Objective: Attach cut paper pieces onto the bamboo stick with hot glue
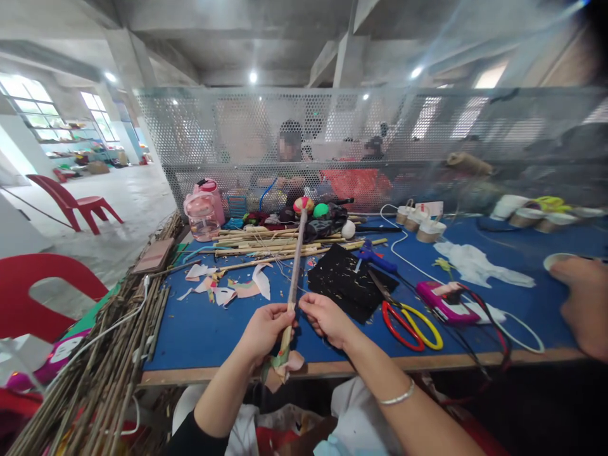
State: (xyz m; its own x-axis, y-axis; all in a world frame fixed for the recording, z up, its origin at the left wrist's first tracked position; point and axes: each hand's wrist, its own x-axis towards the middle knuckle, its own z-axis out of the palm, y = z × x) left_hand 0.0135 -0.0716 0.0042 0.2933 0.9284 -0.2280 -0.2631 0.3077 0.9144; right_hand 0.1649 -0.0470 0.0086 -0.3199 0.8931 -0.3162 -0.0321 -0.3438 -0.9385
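Observation:
My left hand (pixel 270 326) is closed around the lower part of a long thin stick (pixel 297 263), which points away from me over the table. A greyish covering runs along most of the stick, and its near end is bare and pale. At that near end hang pink and green scraps (pixel 282 370). My right hand (pixel 327 318) is pinched close beside the stick, just right of my left hand; what its fingers hold is too small to make out. Beyond the stick's far end lies a red and yellow ball (pixel 303 205).
Scissors (pixel 412 326), a blue glue gun (pixel 377 256), black cloth (pixel 346 282) and a purple device (pixel 446 304) lie to the right. Paper scraps (pixel 228 291) and thin sticks (pixel 266 244) are left and behind. Bundled stalks (pixel 109 354) line the left edge. Another person's hand (pixel 586 297) is far right.

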